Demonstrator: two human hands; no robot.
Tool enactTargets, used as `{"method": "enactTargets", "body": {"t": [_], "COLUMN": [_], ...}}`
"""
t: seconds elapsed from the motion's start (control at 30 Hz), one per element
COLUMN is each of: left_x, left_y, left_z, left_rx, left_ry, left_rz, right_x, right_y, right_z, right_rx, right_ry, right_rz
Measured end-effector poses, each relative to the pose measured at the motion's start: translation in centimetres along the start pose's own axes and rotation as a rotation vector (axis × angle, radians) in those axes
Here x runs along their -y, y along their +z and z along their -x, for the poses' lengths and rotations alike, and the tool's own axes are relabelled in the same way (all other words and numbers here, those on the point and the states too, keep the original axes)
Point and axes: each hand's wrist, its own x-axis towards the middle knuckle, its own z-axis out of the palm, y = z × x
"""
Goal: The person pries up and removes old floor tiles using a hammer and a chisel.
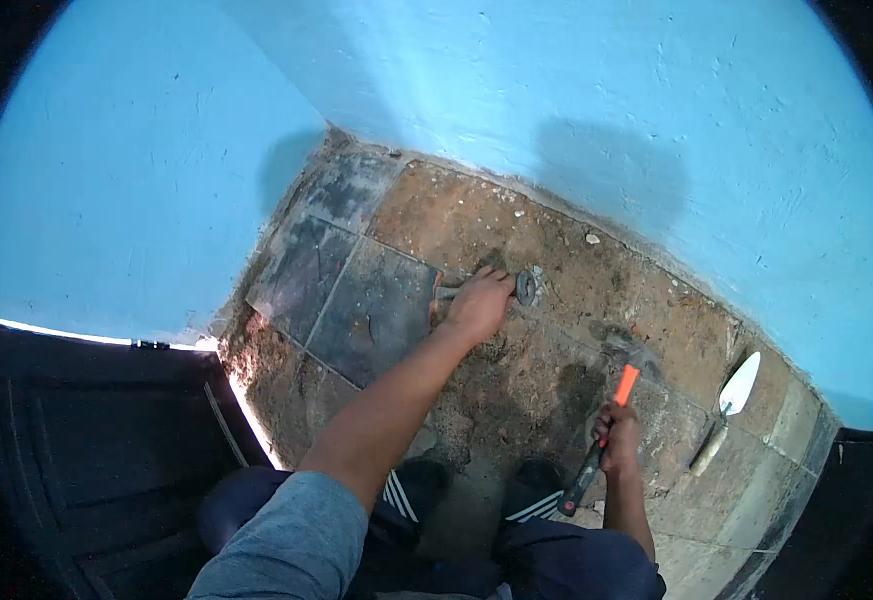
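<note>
My left hand (480, 305) is wrapped around a chisel (525, 288). The round end of the chisel sticks out to the right of my fist, and its other end meets the broken edge of a dark grey tile (376, 305). Lower on the right, my right hand (618, 437) grips a hammer (627, 385) by its orange and black handle. The hammer head is smeared by motion, over the floor and apart from the chisel.
A pointing trowel (741, 385) with a wooden handle lies on the right-hand tiles. Rubble and dirt (496, 385) cover the broken floor. Blue walls (636, 90) meet at the far corner. A dark panelled door (86, 450) stands at left. My striped shoes (536, 490) are below.
</note>
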Motion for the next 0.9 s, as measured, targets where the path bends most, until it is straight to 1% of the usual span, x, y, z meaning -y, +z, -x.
{"method": "enactTargets", "body": {"t": [0.1, 0.17, 0.23, 0.3, 0.33, 0.37, 0.43, 0.47, 0.5, 0.53, 0.6, 0.63, 0.7, 0.8, 0.83, 0.9], "left_x": [0.1, -0.1, -0.9, -0.6, -0.4, -0.3, 0.1, 0.0, -0.2, -0.5, 1.7, 2.5, 2.6, 2.1, 1.9, 0.5], "left_y": [0.9, 0.9, 0.4, 0.8, 1.0, 1.2, 1.6, 1.4, 1.1, 1.1, 2.3, 2.2, 2.8, 3.8, 4.0, 4.2], "left_z": [0.1, -0.3, -0.2, -0.3, -0.4, -0.4, -0.4, -0.4, -0.4, -0.2, 0.7, 1.5, 2.5, 2.7, 3.0, 3.3], "left_rx": [-0.02, -0.01, 0.039, 0.038, 0.034, 0.034, 0.031, 0.023, 0.019, 0.015, 0.101, 0.147, 0.084, 0.008, -0.008, 0.073], "left_ry": [-0.012, -0.036, -0.076, -0.058, -0.05, -0.048, -0.05, -0.067, -0.081, -0.092, -0.022, 0.006, 0.039, 0.098, 0.114, 0.15], "left_rz": [-0.025, -0.043, -0.063, -0.075, -0.08, -0.085, -0.094, -0.084, -0.072, -0.056, -0.061, -0.069, -0.079, -0.085, -0.088, -0.131], "right_x": [5.4, 10.1, 14.0, 17.1, 17.7, 16.8, 11.8, 7.4, 1.8, -3.7, -1.4, -1.5, -2.0, -2.0, -2.3, -2.7], "right_y": [0.8, 1.9, 1.6, 3.5, 4.2, 4.7, 5.9, 7.6, 7.5, 7.4, 12.8, 12.8, 10.9, 6.9, 5.2, 2.5], "right_z": [2.6, 4.2, 4.6, 5.2, 5.4, 4.8, 1.6, 0.3, -3.4, -7.1, -2.8, -2.5, -2.0, -1.6, -2.0, -2.9], "right_rx": [-0.15, -0.34, -0.369, -0.383, -0.386, -0.34, -0.24, -0.185, -0.123, -0.042, 0.075, 0.089, 0.108, 0.015, 0.002, -0.028], "right_ry": [-0.258, -0.484, -0.741, -0.892, -0.969, -0.984, -1.01, -0.91, -0.857, -0.887, -0.612, -0.515, -0.317, -0.374, -0.343, -0.283], "right_rz": [-0.03, -0.034, -0.118, -0.245, -0.307, -0.233, -0.082, -0.013, 0.522, 1.037, 0.945, 0.832, 0.617, 0.753, 0.711, 0.627]}}
